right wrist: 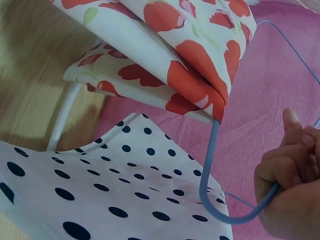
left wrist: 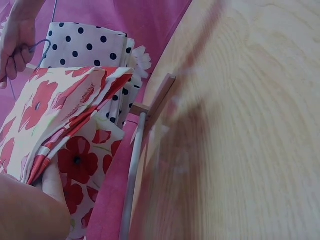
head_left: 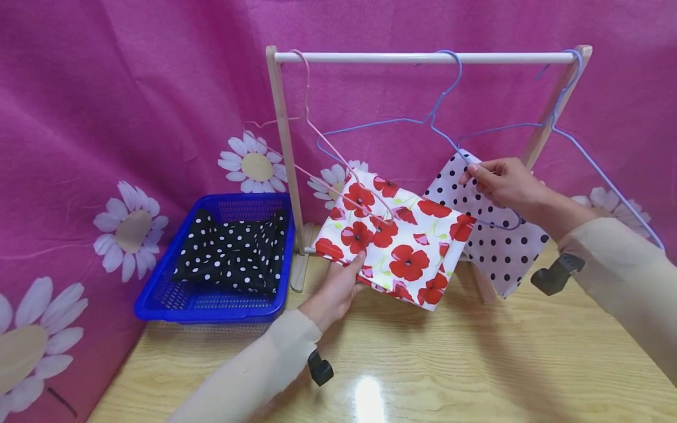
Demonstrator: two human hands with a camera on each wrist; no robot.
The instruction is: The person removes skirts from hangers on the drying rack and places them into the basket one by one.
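My left hand (head_left: pixel 338 289) grips the near lower edge of a white cloth with red poppies (head_left: pixel 402 247), thumb on top. The cloth is folded over the bottom bar of the middle blue hanger (head_left: pixel 433 118). My right hand (head_left: pixel 508 183) holds that hanger's right arm, and the right wrist view shows the fingers curled round the blue wire. Behind this hand a white cloth with black dots (head_left: pixel 497 252) hangs from the right blue hanger (head_left: pixel 583 154). One end of a pink hanger (head_left: pixel 307 88) overlaps the poppy cloth in the head view.
A wooden rack with a white rail (head_left: pixel 370 57) carries the hangers. Left of it, a blue plastic basket (head_left: pixel 148 305) holds a black cloth with white dots (head_left: pixel 233 252). Behind hangs a pink curtain (head_left: pixel 180 88) with daisies, above the wooden tabletop (head_left: pixel 423 364).
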